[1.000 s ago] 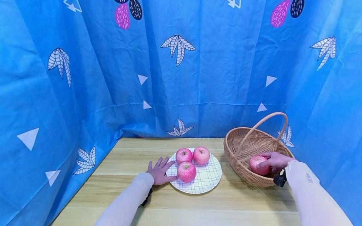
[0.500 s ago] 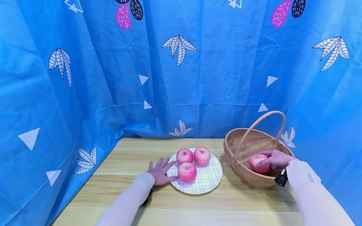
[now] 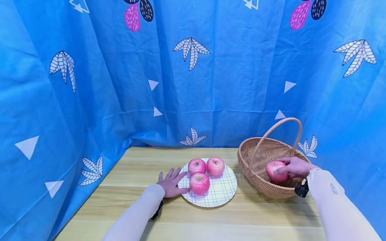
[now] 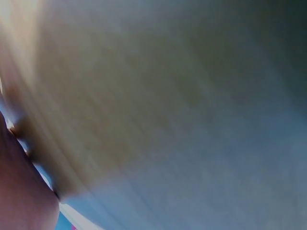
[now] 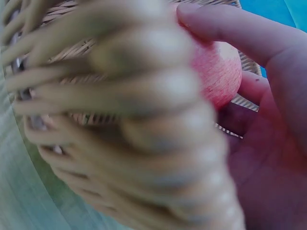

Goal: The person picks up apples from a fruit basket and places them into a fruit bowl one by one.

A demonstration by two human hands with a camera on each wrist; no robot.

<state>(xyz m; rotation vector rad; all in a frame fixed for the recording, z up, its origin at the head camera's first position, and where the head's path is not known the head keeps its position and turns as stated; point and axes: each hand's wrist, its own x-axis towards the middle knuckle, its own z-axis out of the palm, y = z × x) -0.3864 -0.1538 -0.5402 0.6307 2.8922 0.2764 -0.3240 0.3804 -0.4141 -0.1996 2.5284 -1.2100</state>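
In the head view, my right hand (image 3: pixel 296 167) holds a red apple (image 3: pixel 272 170) inside the wicker basket (image 3: pixel 249 149). The right wrist view shows the thumb and fingers around this apple (image 5: pixel 223 72), with the blurred basket rim (image 5: pixel 158 96) covering part of it. My left hand (image 3: pixel 171 184) lies at the left edge of a round checked plate (image 3: pixel 221 192), fingers spread and straight. Several of its fingers rest beside the plate; the thumb reaches over the rim near the front apple (image 3: pixel 199 183). Two more apples, a left one (image 3: pixel 196 166) and a right one (image 3: pixel 215 166), sit behind it.
The basket's tall arched handle (image 3: pixel 267 133) rises over its opening. A wooden table (image 3: pixel 184 229) carries the plate and basket. A blue patterned curtain (image 3: pixel 233 82) encloses the back and both sides. The left wrist view is mostly a blurred pale surface.
My right hand and its apple have lifted very slightly inside the basket. The basket handle has shifted a little to the left. My left hand and the plate stay as they were.
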